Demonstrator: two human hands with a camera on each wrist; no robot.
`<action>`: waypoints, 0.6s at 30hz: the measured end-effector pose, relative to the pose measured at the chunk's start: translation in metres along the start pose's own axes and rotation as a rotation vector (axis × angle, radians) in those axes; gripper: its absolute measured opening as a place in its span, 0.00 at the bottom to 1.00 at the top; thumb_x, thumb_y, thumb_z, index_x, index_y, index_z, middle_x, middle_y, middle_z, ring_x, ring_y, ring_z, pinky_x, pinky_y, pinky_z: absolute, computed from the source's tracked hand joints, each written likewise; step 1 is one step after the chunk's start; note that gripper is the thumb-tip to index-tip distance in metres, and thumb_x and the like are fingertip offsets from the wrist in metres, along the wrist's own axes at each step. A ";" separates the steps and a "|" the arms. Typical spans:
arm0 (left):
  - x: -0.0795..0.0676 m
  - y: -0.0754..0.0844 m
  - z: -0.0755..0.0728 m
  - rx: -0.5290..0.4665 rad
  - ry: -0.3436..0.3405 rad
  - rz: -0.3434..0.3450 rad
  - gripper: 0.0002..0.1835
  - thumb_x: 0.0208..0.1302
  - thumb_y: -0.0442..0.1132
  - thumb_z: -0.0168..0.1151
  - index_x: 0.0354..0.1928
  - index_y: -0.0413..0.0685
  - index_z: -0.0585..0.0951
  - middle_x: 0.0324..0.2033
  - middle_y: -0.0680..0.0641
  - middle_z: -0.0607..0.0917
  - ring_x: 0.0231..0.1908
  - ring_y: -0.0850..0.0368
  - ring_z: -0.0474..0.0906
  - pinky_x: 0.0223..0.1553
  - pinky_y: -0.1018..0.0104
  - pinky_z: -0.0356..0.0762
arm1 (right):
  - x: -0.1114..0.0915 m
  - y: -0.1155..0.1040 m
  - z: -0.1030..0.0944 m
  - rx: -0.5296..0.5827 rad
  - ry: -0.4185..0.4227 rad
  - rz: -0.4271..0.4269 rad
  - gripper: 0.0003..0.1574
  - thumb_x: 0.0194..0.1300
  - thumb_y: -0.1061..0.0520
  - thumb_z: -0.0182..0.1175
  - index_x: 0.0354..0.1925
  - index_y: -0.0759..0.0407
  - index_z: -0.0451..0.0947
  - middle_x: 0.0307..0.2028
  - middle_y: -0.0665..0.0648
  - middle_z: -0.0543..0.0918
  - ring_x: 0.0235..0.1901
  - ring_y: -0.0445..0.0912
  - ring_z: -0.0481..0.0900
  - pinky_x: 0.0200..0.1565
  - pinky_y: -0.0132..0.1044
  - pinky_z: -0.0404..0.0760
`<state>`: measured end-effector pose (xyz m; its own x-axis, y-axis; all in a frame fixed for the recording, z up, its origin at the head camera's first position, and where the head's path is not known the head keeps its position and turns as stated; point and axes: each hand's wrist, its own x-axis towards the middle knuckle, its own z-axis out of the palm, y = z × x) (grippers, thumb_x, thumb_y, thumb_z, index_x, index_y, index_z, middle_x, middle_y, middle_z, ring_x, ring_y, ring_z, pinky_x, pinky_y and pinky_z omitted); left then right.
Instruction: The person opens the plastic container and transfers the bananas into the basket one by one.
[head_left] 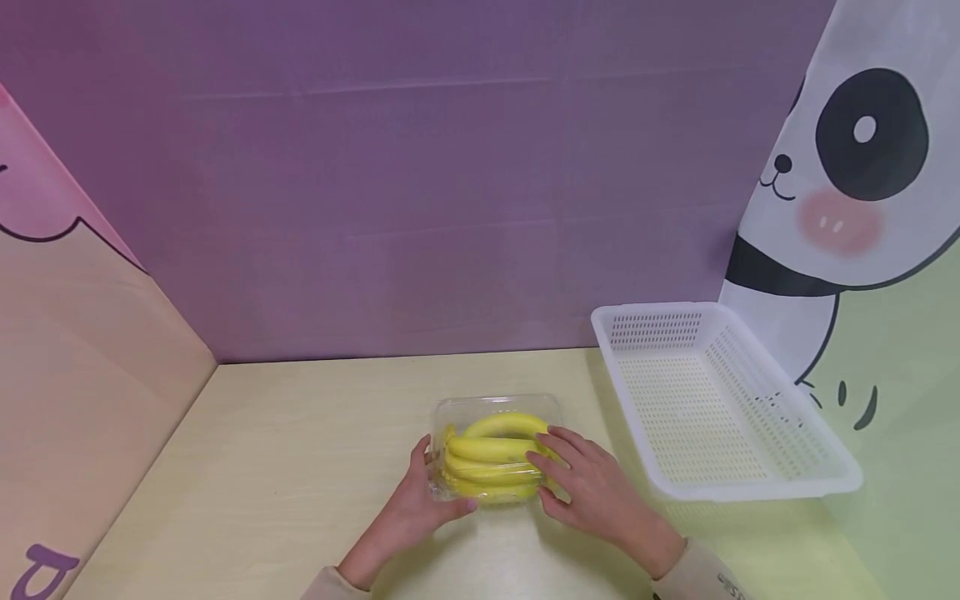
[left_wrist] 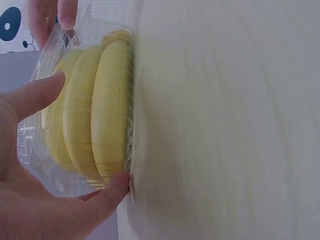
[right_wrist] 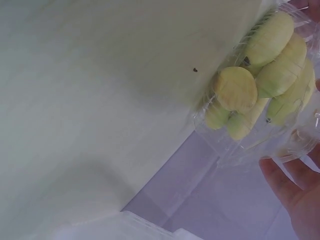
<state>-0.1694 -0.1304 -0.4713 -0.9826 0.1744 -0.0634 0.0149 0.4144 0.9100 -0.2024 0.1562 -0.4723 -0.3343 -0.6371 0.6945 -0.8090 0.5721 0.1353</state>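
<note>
- Left hand (head_left: 416,502) holds the clear box (head_left: 495,405) at its left end, thumb along the near side, the other fingers round the left side; grip about as broad as that end.
- Right hand (head_left: 596,493) at the box's right end, fingers apart, tips touching the plastic; cannot tell whether they pinch it or only rest there.
- Box is around the middle of the pale table (head_left: 262,475), toward the near part, between both hands. Base low against the table; cannot tell if it lies wholly flat.
- Inside: several yellow bananas (head_left: 491,451), lying left to right and filling most of the box. Cannot tell if the box is latched.
- White basket (head_left: 757,489) to the right, well apart from the left hand; nothing seen in it.
- Handling, my guess: moderate weight, nearly all fruit. Plastic thin, springy, slick; likely to dent or pop open under a hard squeeze. Bananas firm but bruisable.
- Best hold, I judge: both ends, low on the walls, fingers partly beneath; upper rim alone would flex.
</note>
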 end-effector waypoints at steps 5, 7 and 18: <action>-0.001 0.000 0.000 0.010 0.002 -0.005 0.65 0.52 0.46 0.81 0.77 0.34 0.43 0.69 0.27 0.66 0.68 0.31 0.65 0.64 0.35 0.65 | 0.000 0.001 0.000 -0.003 0.018 -0.008 0.21 0.71 0.48 0.51 0.48 0.56 0.85 0.49 0.61 0.85 0.52 0.59 0.83 0.48 0.48 0.84; -0.001 0.000 0.000 0.013 0.005 -0.004 0.64 0.52 0.46 0.81 0.77 0.35 0.44 0.68 0.27 0.66 0.67 0.31 0.66 0.64 0.35 0.66 | 0.001 0.002 0.000 -0.003 0.023 -0.011 0.21 0.72 0.48 0.50 0.48 0.56 0.85 0.49 0.61 0.85 0.52 0.59 0.83 0.48 0.48 0.85; -0.002 0.002 0.000 0.020 0.016 -0.031 0.64 0.52 0.47 0.80 0.78 0.37 0.45 0.69 0.28 0.67 0.68 0.32 0.66 0.64 0.35 0.66 | 0.003 0.004 -0.002 0.024 0.028 -0.027 0.18 0.57 0.53 0.65 0.46 0.56 0.86 0.47 0.60 0.86 0.51 0.59 0.84 0.49 0.47 0.84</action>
<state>-0.1674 -0.1302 -0.4689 -0.9856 0.1467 -0.0842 -0.0118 0.4371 0.8993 -0.2060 0.1578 -0.4685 -0.2989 -0.6370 0.7105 -0.8289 0.5423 0.1375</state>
